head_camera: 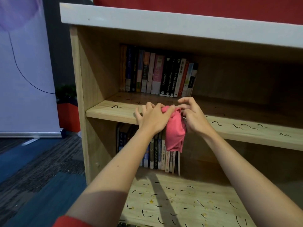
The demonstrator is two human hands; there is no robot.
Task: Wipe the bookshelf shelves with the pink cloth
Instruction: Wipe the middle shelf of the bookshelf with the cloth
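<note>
Shelf (101,112) w/ black scribbles (115,106), blue carpet (32,185)

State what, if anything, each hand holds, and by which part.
Both the left hand and right hand grip the pink cloth at its bunched top; the rest hangs free.

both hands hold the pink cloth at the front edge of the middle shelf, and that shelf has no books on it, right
Not quite. The middle shelf is not bare of books: a row of books stands upright at its back, as the head view shows. The rest is right: the left hand and right hand both hold the pink cloth at that shelf's front edge.
</note>
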